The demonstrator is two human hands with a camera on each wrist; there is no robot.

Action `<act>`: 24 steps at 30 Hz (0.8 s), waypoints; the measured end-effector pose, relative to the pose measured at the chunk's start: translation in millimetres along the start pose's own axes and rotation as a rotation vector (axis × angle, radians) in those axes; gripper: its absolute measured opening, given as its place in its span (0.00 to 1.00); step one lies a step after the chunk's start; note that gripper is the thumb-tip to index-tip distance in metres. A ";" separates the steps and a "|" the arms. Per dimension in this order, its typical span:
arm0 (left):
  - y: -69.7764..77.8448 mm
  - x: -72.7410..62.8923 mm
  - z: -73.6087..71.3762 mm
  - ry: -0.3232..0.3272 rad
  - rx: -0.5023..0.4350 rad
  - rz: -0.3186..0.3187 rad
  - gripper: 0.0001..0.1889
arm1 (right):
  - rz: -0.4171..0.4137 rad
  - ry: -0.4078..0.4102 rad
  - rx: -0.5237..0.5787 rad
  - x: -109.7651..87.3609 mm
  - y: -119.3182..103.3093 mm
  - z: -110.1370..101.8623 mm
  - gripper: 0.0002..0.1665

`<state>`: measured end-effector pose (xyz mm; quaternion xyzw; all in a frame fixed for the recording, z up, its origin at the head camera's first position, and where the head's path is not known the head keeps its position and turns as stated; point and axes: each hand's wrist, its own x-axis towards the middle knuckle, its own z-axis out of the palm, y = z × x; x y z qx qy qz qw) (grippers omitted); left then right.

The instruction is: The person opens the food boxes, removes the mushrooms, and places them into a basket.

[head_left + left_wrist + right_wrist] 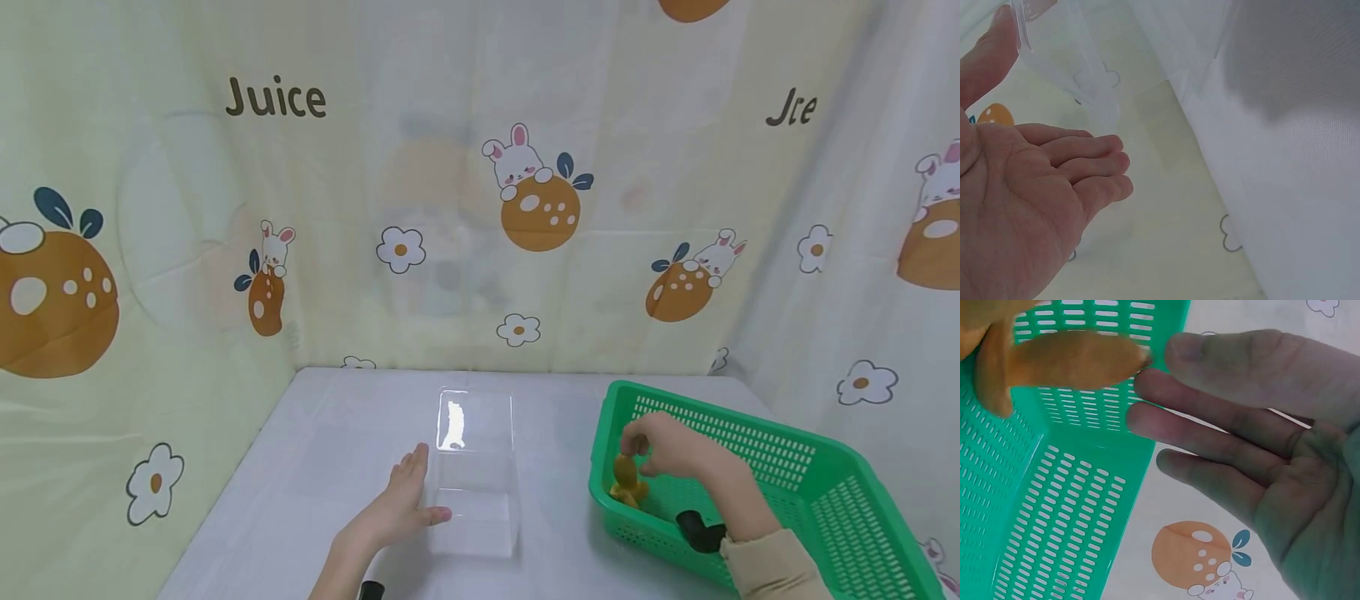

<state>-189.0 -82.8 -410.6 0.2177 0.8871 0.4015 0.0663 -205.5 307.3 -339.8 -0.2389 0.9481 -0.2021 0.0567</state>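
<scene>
At the middle of the table stands a clear plastic box (480, 546) with its lid (491, 425) folded back. My left hand (397, 504) is at the box's left side, fingers straight and thumb spread toward the near part. In the left wrist view the thumb (997, 53) meets the clear wall. Over the left end of a green basket (825, 446) is my right hand (678, 450). Its thumb and fingertips pinch the narrow tip of an orange-brown, knobbly toy (1075, 360), whose lower part (628, 493) is inside the basket; its exact kind I cannot tell.
The green basket has slotted walls and occupies the table's right side. A black wrist strap piece (701, 532) sits by my right wrist. Patterned curtains (465, 292) hang behind the table and along both sides.
</scene>
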 end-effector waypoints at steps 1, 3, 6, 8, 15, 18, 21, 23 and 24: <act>0.3 -0.2 0.0 0.000 -0.001 0.000 0.49 | -0.003 0.004 0.002 -0.5 -0.6 -0.5 0.15; 0.4 -0.4 0.3 0.000 -0.005 0.001 0.49 | -0.002 0.014 0.005 -1.2 -1.8 -1.5 0.14; 0.4 -0.5 0.1 -0.001 -0.008 0.002 0.49 | -0.009 0.026 0.002 -1.0 -2.1 -2.0 0.14; 0.0 -0.4 -0.1 0.000 -0.006 0.002 0.49 | -0.010 0.033 0.004 0.2 -2.5 -2.3 0.14; -2.3 -0.2 0.5 0.006 -0.004 -0.011 0.49 | -0.069 0.066 -0.014 2.1 -16.9 -4.6 0.11; -3.0 -0.7 1.2 0.007 -0.006 -0.010 0.49 | -0.089 0.083 -0.001 2.8 -25.7 -4.2 0.12; -3.4 -1.4 1.8 0.009 -0.008 -0.010 0.50 | -0.081 0.096 0.021 3.3 -34.3 -2.3 0.14; -3.3 -1.9 2.0 0.009 -0.013 -0.010 0.50 | -0.088 0.109 0.023 3.8 -40.0 -0.7 0.14; -3.2 -2.0 2.1 0.009 -0.013 -0.009 0.49 | -0.092 0.117 0.028 4.1 -43.2 0.3 0.14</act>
